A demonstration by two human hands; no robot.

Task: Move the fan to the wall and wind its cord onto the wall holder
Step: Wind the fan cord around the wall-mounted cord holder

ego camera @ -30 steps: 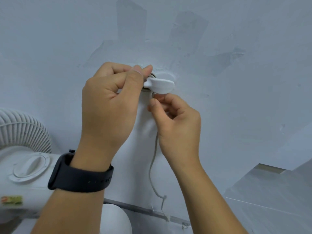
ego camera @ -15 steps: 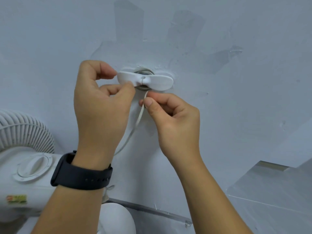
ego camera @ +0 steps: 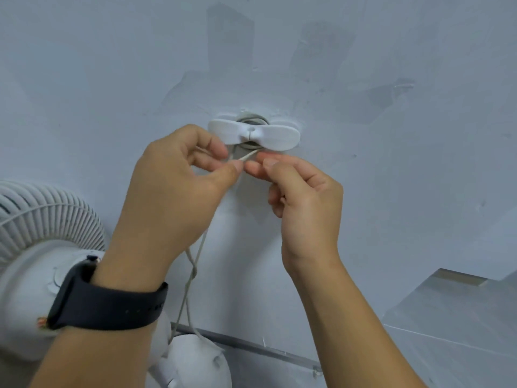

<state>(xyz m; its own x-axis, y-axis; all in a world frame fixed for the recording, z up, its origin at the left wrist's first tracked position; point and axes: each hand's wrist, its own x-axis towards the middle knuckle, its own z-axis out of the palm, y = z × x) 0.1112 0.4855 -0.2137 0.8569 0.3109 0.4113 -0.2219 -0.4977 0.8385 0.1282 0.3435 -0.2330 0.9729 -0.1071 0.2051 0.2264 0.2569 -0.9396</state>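
Observation:
A white bow-shaped wall holder (ego camera: pixel 253 133) sticks to the pale wall at centre. The white fan (ego camera: pixel 33 247) stands at the lower left against the wall, its grille and motor housing in view. Its thin white cord (ego camera: pixel 193 273) rises from below in two crossing strands to my fingers. My left hand (ego camera: pixel 173 197), with a dark watch on the wrist, pinches the cord just under the holder. My right hand (ego camera: pixel 302 197) pinches the same cord beside it, fingertips almost touching the left thumb. A short stretch of cord runs up behind the holder's middle.
The fan's rounded white base (ego camera: pixel 195 362) shows at the bottom centre. A grey strip (ego camera: pixel 251 350) runs along the foot of the wall. A pale flat surface (ego camera: pixel 461 317) with an edge lies at the lower right.
Both hands have dropped from the holder's wings to just below it. The left hand has let go of the left wing and now pinches the cord. The cord hangs in two crossing strands.

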